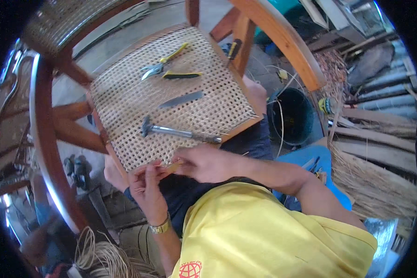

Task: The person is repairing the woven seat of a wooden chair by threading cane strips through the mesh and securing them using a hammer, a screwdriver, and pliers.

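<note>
A woven cane seat (pixel 217 88) in a wooden chair frame lies in front of me. At its near edge my left hand (pixel 148 190), with a watch on its wrist, has thumb and fingers pinched together; what is between them is too small to make out. Close beside it my right hand (pixel 206 163) is closed around a short tan piece (pixel 175 167), wooden-looking, whose end points toward the left fingers. On the cane rest a hammer (pixel 171 132), a flat grey blade (pixel 180 98) and pruning shears (pixel 164 62) with yellow-and-black handles, spread apart.
A chair armrest (pixel 287 41) curves over the far right, another wooden rail (pixel 48 139) stands at left. To the right are a dark green bucket (pixel 292 116), a blue plastic stool (pixel 319 162) with tools, and piled fibre strips (pixel 370 180). Coiled cane (pixel 102 255) lies lower left.
</note>
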Available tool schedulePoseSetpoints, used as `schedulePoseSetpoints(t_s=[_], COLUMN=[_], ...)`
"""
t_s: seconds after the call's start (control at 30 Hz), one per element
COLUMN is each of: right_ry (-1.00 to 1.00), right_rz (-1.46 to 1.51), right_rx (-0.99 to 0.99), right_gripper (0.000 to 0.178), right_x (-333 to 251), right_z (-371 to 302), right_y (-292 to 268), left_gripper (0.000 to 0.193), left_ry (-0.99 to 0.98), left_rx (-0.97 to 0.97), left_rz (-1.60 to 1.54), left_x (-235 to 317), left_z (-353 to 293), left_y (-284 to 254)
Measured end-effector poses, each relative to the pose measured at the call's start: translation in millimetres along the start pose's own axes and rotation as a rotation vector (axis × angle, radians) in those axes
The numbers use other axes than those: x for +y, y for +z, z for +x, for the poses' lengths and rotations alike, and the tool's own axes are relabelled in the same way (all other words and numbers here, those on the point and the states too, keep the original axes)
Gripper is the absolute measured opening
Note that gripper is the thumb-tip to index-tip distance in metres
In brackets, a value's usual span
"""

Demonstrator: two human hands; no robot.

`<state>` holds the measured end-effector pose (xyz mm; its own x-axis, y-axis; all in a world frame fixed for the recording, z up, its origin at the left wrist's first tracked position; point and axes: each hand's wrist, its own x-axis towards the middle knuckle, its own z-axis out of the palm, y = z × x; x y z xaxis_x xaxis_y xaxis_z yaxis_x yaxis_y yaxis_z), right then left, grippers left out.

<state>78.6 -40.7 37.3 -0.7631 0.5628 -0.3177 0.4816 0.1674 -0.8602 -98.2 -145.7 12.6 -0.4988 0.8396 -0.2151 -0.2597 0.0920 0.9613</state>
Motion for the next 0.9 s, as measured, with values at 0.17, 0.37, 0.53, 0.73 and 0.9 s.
schedulePoseSetpoints(t_s=[0.17,0.37,0.53,0.73,0.9], right_ry=[0.286,0.630,0.054,0.009,0.346], right_rz=[0.008,-1.181,-0.344,0.079,-0.309], right_rx=[0.255,0.691,0.655,0.375,0.625], right_gripper=[0.022,0.026,0.038,0.022,0.015], right_x=[56.7,74.3,38.3,46.7,111.3], right_z=[-134.3,-205.9,-114.3,-84.5,-116.7], right_y=[-130.9,-176.3,-84.0,-22.0,-116.1], left_gripper=[0.008,0.010,0.012,0.009,0.014], left_ry=[0.056,-0.077,-0.176,-0.067,0.024], left_rx=[0.087,0.056,-0.284,-0.441,-0.130], left_rz=[-0.130,0.038,0.034,0.135,0.302], left_x=[-7.7,-4.1,-9.8,-14.0,-27.7], left_z=[38.1,29.4,-5.2,6.9,43.0], left_y=[-31.3,9.0,82.0,75.6,29.0])
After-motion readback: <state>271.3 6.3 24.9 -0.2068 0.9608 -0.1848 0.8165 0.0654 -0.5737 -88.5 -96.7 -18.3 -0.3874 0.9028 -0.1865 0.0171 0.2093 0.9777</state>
